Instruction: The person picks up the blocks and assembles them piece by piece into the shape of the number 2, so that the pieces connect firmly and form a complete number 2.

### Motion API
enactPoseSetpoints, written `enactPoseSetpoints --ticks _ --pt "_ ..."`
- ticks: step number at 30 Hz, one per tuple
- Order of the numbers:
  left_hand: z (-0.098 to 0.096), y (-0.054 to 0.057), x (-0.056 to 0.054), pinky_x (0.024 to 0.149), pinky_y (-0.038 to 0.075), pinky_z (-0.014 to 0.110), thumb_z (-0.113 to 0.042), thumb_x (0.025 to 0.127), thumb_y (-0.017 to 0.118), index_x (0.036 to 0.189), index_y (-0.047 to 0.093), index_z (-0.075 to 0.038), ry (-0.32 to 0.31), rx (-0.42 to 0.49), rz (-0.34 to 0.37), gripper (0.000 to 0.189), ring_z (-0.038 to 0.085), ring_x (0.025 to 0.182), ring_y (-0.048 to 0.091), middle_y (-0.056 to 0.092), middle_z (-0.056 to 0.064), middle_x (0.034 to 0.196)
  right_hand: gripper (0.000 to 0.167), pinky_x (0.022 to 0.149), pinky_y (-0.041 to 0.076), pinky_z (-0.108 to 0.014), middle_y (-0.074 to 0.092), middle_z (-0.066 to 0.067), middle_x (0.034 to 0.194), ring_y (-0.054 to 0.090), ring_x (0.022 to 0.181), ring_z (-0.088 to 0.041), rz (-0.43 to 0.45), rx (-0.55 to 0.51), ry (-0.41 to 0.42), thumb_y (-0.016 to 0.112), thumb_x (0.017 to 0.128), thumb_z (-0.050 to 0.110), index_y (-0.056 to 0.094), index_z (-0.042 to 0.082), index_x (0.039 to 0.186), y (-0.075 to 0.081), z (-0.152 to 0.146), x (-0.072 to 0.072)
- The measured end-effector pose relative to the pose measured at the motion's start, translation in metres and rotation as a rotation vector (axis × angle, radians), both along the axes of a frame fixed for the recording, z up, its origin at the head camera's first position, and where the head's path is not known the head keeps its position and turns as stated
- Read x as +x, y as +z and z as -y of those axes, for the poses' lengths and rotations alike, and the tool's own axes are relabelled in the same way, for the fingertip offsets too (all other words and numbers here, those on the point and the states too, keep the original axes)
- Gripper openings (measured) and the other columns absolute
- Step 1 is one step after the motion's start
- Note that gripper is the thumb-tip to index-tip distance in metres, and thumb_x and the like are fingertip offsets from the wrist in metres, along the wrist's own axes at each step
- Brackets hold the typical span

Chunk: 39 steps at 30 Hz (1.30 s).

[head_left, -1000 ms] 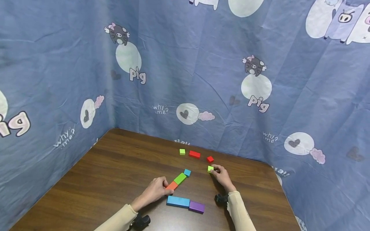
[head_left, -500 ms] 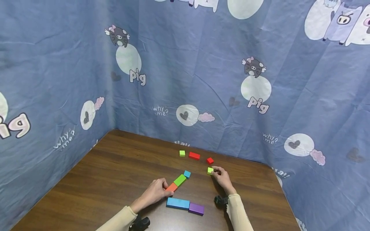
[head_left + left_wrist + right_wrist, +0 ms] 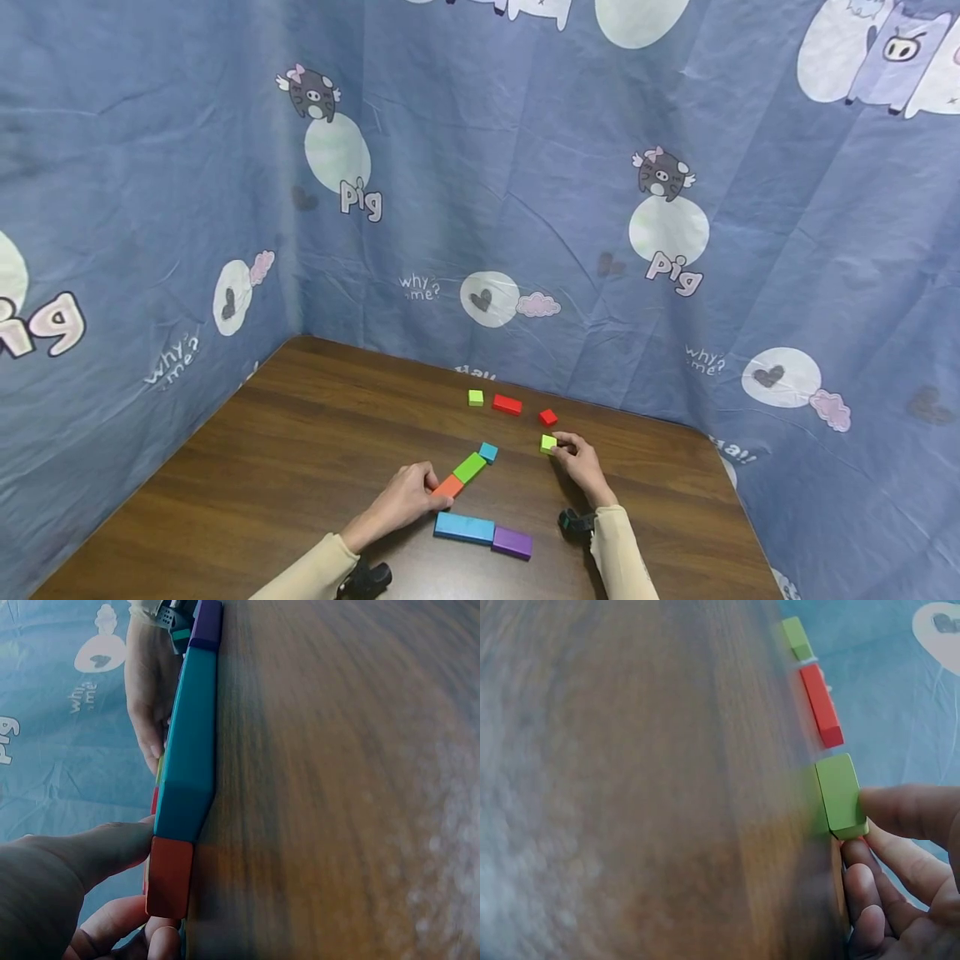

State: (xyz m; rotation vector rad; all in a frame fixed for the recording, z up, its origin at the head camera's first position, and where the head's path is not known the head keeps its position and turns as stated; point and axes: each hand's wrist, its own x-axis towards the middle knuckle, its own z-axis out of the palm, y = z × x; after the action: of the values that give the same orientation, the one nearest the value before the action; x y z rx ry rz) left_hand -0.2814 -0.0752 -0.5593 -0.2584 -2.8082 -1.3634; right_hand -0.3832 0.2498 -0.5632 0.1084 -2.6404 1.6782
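Observation:
My left hand (image 3: pixel 405 497) grips the near end of an orange block (image 3: pixel 448 486), thumb on one side and fingers on the other. That block lies end to end with a green block (image 3: pixel 470 467), and a small blue cube (image 3: pixel 489 452) sits at the far end of this slanted row. With thumb and fingers, my right hand (image 3: pixel 581 467) pinches a yellow-green block (image 3: pixel 548 444) low over or on the table; the right wrist view shows the thumb against the block's side (image 3: pixel 840 793). Nearer me, a long blue block (image 3: pixel 465 527) touches a purple block (image 3: pixel 512 542).
Behind the right hand lie a small red block (image 3: pixel 548 417), a longer red block (image 3: pixel 507 405) and another yellow-green cube (image 3: pixel 476 398). The brown wooden table (image 3: pixel 315 417) ends at a blue patterned curtain (image 3: pixel 480 208) at the back and sides.

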Motion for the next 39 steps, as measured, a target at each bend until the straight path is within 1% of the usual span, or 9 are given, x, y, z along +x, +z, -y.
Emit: enactPoseSetpoints --ticks 3,8,11,16,23,25,28,35,39 --pt "0.0003 0.0007 0.0000 0.055 0.035 0.024 -0.026 0.071 0.084 0.079 0.058 -0.009 -0.001 0.004 0.014 0.032 0.012 0.064 0.046 0.056 -0.001 0.073 0.032 0.064 0.043 -0.023 0.063 -0.015 0.103 0.052 0.082 -0.013 -0.014 0.008 0.006 0.068 0.088 0.012 0.064 0.000 0.118 -0.0009 -0.0002 -0.0007" --pt "0.0014 0.0002 0.0022 0.054 0.035 0.024 -0.026 0.072 0.084 0.080 0.058 -0.008 -0.012 0.003 0.041 0.032 0.012 0.064 0.046 0.056 -0.001 0.074 0.034 0.068 0.045 -0.023 0.063 -0.016 0.107 0.054 0.085 -0.012 0.002 0.022 0.015 0.068 0.088 0.013 0.063 0.001 0.120 -0.0031 -0.0013 0.0012" --pt "0.0014 0.0001 0.0011 0.054 0.035 0.024 -0.025 0.072 0.084 0.079 0.058 -0.008 -0.016 0.005 0.020 0.032 0.012 0.064 0.046 0.056 -0.001 0.073 0.034 0.067 0.045 -0.023 0.063 -0.016 0.107 0.053 0.085 -0.013 -0.004 0.021 0.019 0.068 0.088 0.012 0.062 0.001 0.120 -0.0018 -0.0020 0.0008" --pt "0.0007 0.0019 -0.0033 0.053 0.034 0.023 -0.026 0.071 0.084 0.078 0.058 -0.009 -0.003 0.000 -0.021 0.033 0.012 0.063 0.045 0.056 -0.002 0.072 0.033 0.067 0.043 -0.023 0.062 -0.014 0.105 0.051 0.084 -0.014 -0.023 0.007 0.005 0.067 0.088 0.011 0.063 0.003 0.119 0.0027 -0.0008 -0.0033" --pt "0.0024 0.0002 -0.0008 0.054 0.034 0.024 -0.027 0.072 0.084 0.079 0.058 -0.008 -0.020 0.006 0.015 0.033 0.012 0.064 0.045 0.056 -0.001 0.073 0.034 0.065 0.044 -0.022 0.063 -0.016 0.107 0.052 0.085 -0.013 -0.017 0.037 0.018 0.069 0.087 0.010 0.063 0.000 0.119 -0.0016 -0.0021 -0.0020" --pt "0.0017 -0.0004 -0.0009 0.054 0.035 0.024 -0.027 0.072 0.084 0.079 0.058 -0.008 -0.022 0.008 0.010 0.033 0.012 0.064 0.046 0.056 -0.002 0.073 0.034 0.065 0.043 -0.021 0.062 -0.017 0.106 0.052 0.084 -0.013 -0.021 0.031 0.015 0.068 0.087 0.010 0.063 0.000 0.119 -0.0019 -0.0025 -0.0020" --pt "0.0012 -0.0003 -0.0018 0.055 0.034 0.024 -0.027 0.072 0.084 0.079 0.058 -0.008 -0.022 0.012 -0.010 0.032 0.012 0.064 0.046 0.056 -0.002 0.073 0.033 0.065 0.043 -0.021 0.063 -0.018 0.105 0.053 0.084 -0.013 -0.054 0.033 0.015 0.068 0.087 0.010 0.063 -0.001 0.118 -0.0018 -0.0030 -0.0031" --pt "0.0023 -0.0006 -0.0004 0.055 0.035 0.024 -0.028 0.072 0.083 0.079 0.058 -0.008 -0.024 0.017 0.006 0.033 0.012 0.065 0.046 0.057 -0.001 0.074 0.031 0.066 0.044 -0.021 0.064 -0.015 0.105 0.053 0.083 -0.012 -0.036 0.023 0.008 0.070 0.086 0.010 0.065 0.002 0.116 -0.0060 -0.0031 -0.0043" --pt "0.0019 -0.0010 0.0002 0.055 0.035 0.023 -0.027 0.072 0.084 0.079 0.058 -0.008 -0.019 0.013 -0.003 0.033 0.012 0.065 0.046 0.057 -0.001 0.073 0.031 0.068 0.044 -0.022 0.064 -0.013 0.104 0.053 0.084 -0.013 -0.027 0.016 0.006 0.069 0.087 0.012 0.065 0.004 0.117 -0.0062 -0.0032 -0.0026"
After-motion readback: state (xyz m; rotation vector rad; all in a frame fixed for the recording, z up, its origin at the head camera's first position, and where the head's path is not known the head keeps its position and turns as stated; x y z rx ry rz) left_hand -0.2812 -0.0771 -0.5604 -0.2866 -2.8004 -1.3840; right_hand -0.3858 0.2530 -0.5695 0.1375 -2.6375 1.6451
